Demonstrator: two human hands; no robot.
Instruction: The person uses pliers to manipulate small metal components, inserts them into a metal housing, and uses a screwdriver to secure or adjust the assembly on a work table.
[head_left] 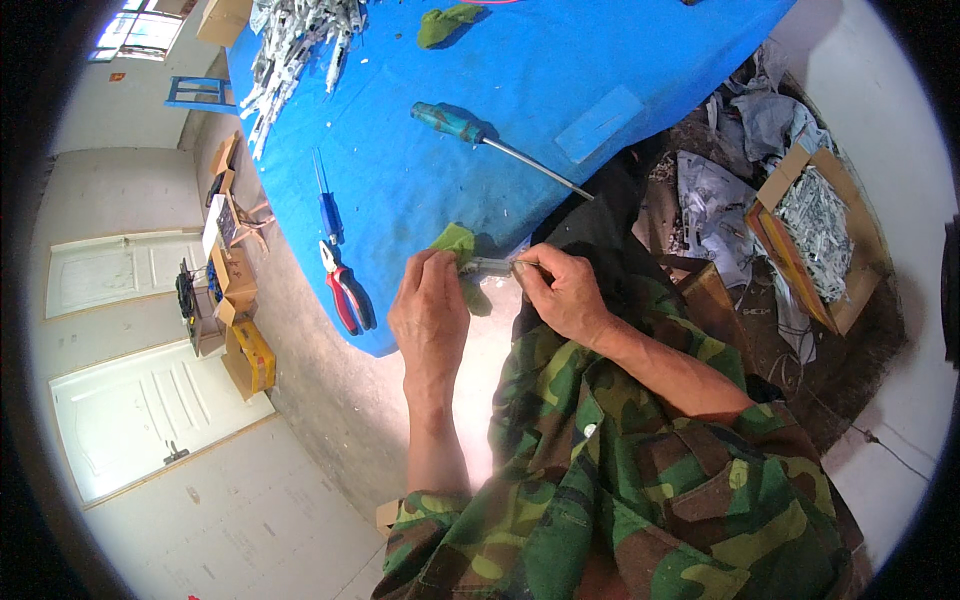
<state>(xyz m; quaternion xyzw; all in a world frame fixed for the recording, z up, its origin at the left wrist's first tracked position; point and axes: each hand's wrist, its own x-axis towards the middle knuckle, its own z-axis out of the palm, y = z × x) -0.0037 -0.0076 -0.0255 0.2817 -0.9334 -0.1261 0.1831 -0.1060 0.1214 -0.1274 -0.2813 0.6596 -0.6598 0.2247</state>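
A slim grey metal piece (490, 267) spans the gap between my hands, just off the near edge of the blue-covered table (400, 190). My left hand (430, 310) pinches its left end, fingers bent and pressed together. At the other end, the thumb and forefinger of my right hand (565, 290) are closed on it. The piece's exact kind is too small to tell. A crumpled green cloth-like scrap (455, 240) lies right behind my left fingertips. Farther in, a large screwdriver (448, 123) with a teal handle points its shaft toward the table's right edge.
Red-and-blue pliers (346, 298) and a small blue screwdriver (330, 215) lie at the table's left edge. Behind them is a heap of metal parts (290, 65). Another green scrap (447, 25) lies far back. On the right, a cardboard box (770, 240) holds similar parts.
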